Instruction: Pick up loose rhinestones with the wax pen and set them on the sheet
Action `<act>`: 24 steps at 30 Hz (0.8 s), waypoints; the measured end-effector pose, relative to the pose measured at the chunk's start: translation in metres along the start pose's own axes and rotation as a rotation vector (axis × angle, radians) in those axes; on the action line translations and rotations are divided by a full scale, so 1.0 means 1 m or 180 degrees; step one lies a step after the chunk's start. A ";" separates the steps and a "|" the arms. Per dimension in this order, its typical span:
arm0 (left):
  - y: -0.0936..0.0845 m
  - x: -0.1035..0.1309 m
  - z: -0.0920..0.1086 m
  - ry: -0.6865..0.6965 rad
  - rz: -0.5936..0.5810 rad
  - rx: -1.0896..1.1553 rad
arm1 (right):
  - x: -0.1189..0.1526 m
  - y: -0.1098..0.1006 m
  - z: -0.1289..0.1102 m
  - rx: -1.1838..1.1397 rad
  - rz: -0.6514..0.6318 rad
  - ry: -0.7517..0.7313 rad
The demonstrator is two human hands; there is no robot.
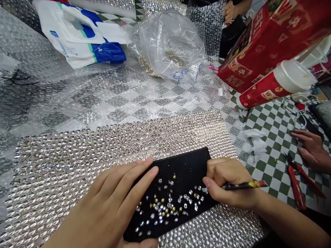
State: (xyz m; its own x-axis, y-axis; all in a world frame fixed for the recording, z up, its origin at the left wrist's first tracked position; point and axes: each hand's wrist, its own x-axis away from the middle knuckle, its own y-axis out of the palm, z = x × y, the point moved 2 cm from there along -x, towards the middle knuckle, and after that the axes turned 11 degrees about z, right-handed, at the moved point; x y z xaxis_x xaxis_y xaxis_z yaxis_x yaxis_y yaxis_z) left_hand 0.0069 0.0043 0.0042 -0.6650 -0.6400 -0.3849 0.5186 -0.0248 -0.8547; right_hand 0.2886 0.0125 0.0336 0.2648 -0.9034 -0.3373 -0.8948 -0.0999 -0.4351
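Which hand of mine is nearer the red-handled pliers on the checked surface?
Right. The right hand, gripping a slim black pen-like tool, is left of the pliers; the left hand is farther left, against the ribbed black tray.

Table w/ green-and-white checked top, partly under clear bubble wrap; light glints off wrap, upper-left bg dim.

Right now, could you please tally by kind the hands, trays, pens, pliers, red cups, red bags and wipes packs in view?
Hands: 4 (left hand, right hand, two of others)
Tray: 1
Pen: 1
Pliers: 1 pair
Red cup: 1
Red bag: 1
Wipes pack: 1
Total: 10
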 end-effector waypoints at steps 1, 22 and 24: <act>0.000 0.000 0.000 0.0019 0.0014 -0.0015 | 0.000 0.000 0.000 0.0007 0.0002 -0.0018; 0.001 -0.003 -0.001 0.0029 -0.0031 -0.0117 | -0.066 -0.008 0.030 0.0493 0.1287 0.0126; 0.001 -0.004 0.000 0.0073 -0.0009 -0.0143 | -0.076 -0.005 0.039 0.0672 0.1326 0.0122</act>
State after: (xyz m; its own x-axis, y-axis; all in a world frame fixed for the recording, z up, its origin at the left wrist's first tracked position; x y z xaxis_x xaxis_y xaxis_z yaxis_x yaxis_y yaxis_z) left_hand 0.0101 0.0070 0.0043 -0.6789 -0.6221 -0.3900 0.4924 0.0082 -0.8703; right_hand 0.2868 0.0983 0.0284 -0.1184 -0.8637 -0.4899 -0.8284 0.3580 -0.4309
